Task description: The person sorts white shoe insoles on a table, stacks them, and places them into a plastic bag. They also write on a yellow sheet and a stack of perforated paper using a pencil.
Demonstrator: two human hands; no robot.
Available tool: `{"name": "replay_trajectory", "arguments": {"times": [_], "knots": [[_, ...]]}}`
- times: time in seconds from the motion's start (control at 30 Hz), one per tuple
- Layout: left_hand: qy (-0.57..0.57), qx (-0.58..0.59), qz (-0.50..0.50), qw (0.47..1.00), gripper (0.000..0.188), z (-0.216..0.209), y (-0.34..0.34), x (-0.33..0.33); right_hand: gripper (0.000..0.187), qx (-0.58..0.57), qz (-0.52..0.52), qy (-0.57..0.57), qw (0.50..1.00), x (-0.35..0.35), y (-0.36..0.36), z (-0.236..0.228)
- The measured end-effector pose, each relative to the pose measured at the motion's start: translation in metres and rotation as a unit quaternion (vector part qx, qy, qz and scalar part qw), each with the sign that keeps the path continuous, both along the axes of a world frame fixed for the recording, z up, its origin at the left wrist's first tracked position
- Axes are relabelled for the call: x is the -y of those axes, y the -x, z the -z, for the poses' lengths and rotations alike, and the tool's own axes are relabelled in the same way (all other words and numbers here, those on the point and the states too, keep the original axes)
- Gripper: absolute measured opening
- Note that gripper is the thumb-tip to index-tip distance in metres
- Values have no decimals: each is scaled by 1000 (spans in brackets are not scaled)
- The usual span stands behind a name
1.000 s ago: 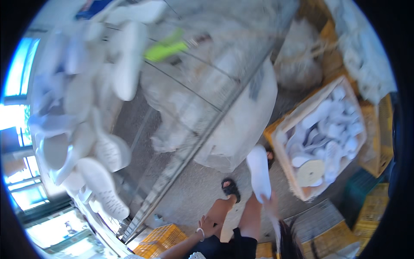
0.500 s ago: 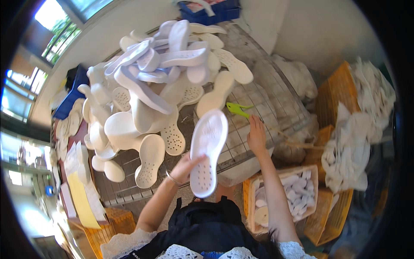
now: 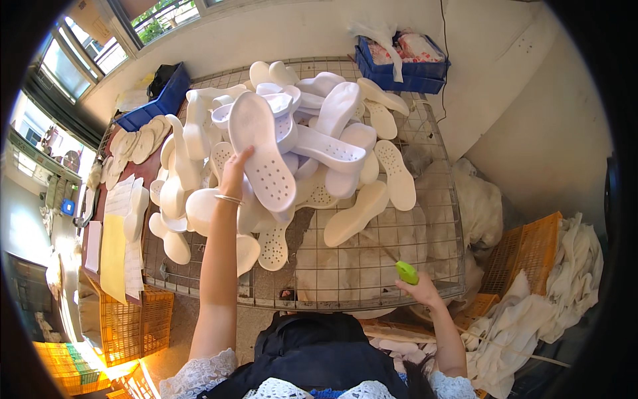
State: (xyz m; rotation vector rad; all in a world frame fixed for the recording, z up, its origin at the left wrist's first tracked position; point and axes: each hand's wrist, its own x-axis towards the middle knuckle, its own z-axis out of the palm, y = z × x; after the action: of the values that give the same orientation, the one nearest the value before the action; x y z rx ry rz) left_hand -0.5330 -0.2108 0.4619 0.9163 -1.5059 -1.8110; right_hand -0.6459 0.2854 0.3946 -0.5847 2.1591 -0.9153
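Observation:
My left hand (image 3: pixel 237 167) is closed on the edge of a white shoe sole (image 3: pixel 258 136), which stands tilted over the pile. The sole has a smooth front part and rows of small holes in its heel. Behind and around it lies a heap of white soles (image 3: pixel 330 146) on the wire-grid table (image 3: pixel 372 282). Near the front right of the table my right hand (image 3: pixel 420 290) is closed round a lime-green handled tool (image 3: pixel 407 272). A thin dark tip seems to stick out of the tool toward the upper left; its exact kind cannot be made out.
Blue bins stand at the back left (image 3: pixel 156 106) and back right (image 3: pixel 405 66). White insole pieces (image 3: pixel 143 139) and yellow sheets (image 3: pixel 114 249) lie along the left side. Orange crates (image 3: pixel 522 249) and heaped white cloth (image 3: pixel 565 279) are at the right, and another orange crate (image 3: pixel 126 326) sits lower left.
My left hand has carried a sole forward and left over the heap. The green tool, earlier lying on the grid beside my right hand, is now held in it, nearer to me. The view has shifted.

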Motion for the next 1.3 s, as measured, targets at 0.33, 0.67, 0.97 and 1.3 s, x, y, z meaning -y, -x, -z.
{"name": "replay_trajectory", "arguments": {"times": [0.33, 0.67, 0.97, 1.3], "knots": [[64, -18, -79, 995, 45, 43, -17, -12, 33, -247, -16, -132, 960, 151, 71, -204], [-203, -213, -115, 949, 47, 26, -64, -7, 31, -221, -86, -116, 965, 72, 25, -70], [-276, -368, -11, 888, 55, -5, -166, -35, 72, -447, -206, 210, 845, 234, -17, -14], [-410, -258, 149, 862, 90, -24, -289, -22, 55, -532, -249, 314, 746, 372, -97, -90]]}}
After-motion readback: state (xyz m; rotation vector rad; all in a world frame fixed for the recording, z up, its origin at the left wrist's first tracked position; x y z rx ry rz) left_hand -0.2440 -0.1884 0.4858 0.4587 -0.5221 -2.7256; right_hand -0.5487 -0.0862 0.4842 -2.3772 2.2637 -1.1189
